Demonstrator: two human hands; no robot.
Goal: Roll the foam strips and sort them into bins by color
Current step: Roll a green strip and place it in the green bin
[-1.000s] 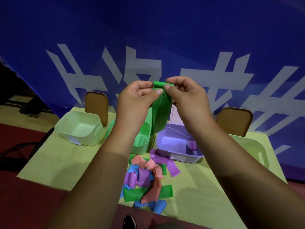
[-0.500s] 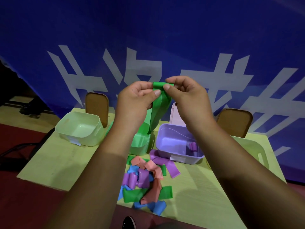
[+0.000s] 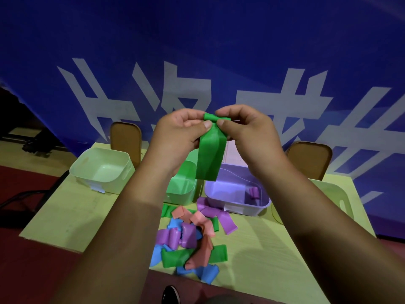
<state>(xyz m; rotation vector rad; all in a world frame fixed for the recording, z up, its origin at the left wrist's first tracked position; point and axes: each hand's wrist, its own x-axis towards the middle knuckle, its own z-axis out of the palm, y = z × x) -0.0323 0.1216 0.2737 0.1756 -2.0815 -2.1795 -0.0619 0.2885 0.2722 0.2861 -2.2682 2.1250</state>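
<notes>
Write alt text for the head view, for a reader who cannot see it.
The left hand and right hand pinch the partly rolled top of a green foam strip, its tail hanging down. Below, a table bears a pile of mixed-colour strips, a green bin and a purple bin.

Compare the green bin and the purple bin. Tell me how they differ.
The green bin is green, the purple bin pale purple. The purple bin holds one rolled purple strip; the green bin shows none, though part of it is hidden. The green bin stands left of the purple bin. Both stand open-topped on the table.
</notes>
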